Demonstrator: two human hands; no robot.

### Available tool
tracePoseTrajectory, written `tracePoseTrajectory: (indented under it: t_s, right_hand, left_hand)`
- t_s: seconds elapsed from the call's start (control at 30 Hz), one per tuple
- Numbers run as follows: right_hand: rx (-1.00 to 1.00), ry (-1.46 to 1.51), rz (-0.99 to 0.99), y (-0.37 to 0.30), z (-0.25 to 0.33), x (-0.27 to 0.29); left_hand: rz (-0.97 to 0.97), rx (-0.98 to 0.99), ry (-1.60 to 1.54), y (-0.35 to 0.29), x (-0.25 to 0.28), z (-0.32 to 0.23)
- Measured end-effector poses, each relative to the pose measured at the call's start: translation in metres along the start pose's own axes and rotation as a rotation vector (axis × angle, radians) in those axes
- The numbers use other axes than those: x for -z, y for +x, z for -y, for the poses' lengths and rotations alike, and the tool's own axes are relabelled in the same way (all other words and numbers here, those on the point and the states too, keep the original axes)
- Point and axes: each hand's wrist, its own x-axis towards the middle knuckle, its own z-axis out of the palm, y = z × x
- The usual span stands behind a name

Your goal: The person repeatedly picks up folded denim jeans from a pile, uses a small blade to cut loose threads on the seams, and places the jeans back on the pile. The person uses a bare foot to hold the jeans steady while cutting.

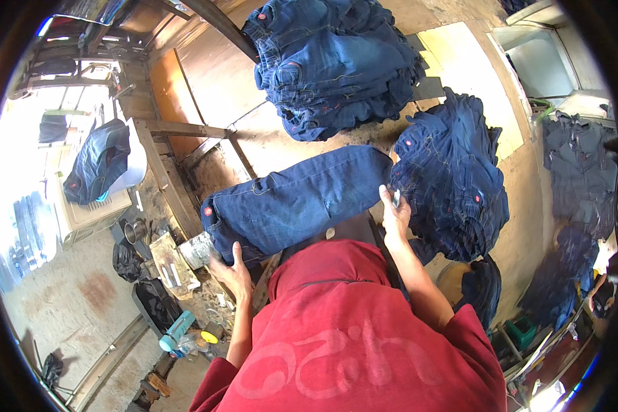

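Wearing a red shirt (350, 323), I have my left hand (235, 278) at ten o'clock, at the left end of folded blue jeans (302, 196); its fingers blur, so I cannot tell whether they grip. My right hand (396, 221), at one, holds a small grey object (395, 199) beside the jeans' right end. The jeans lie towards twelve. Beyond, one denim pile (453, 178) sits at one, another heap (333, 65) farther at twelve.

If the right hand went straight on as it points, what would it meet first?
The right hand would likely meet the right end of the long folded denim, though depth there is unclear.
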Motion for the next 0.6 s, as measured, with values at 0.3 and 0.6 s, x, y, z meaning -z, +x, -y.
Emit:
tracePoseTrajectory:
  t_s: [0.3,0.6]
  right_hand:
    - [-0.369,0.407,-0.022,0.099,-0.003,0.015]
    - [0.053,0.215,-0.117,0.179,0.032,-0.038]
  left_hand:
    - [0.547,-0.107,-0.545,0.003,-0.033,-0.011]
    - [1.049,0.656,-0.847,0.079,-0.011,-0.024]
